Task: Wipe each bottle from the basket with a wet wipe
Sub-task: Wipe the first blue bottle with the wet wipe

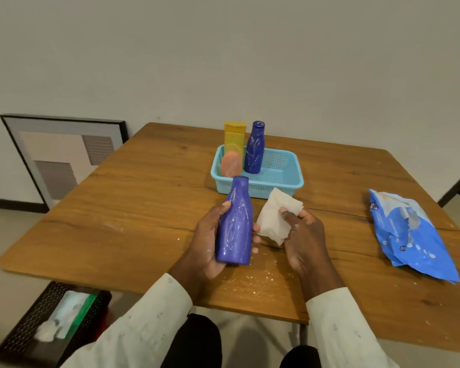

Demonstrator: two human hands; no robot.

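Note:
My left hand grips a blue bottle upright over the wooden table, near its front edge; white smears streak the bottle's side. Just to its right, my right hand pinches a crumpled white wet wipe, close beside the bottle. Behind them stands a light blue basket holding a second dark blue bottle, a yellow bottle and a small orange-pink bottle.
A blue pack of wet wipes lies on the table at the right. White crumbs dot the table's front edge. On the floor at lower left sits a black mesh bin with used wipes. A framed picture leans against the wall at left.

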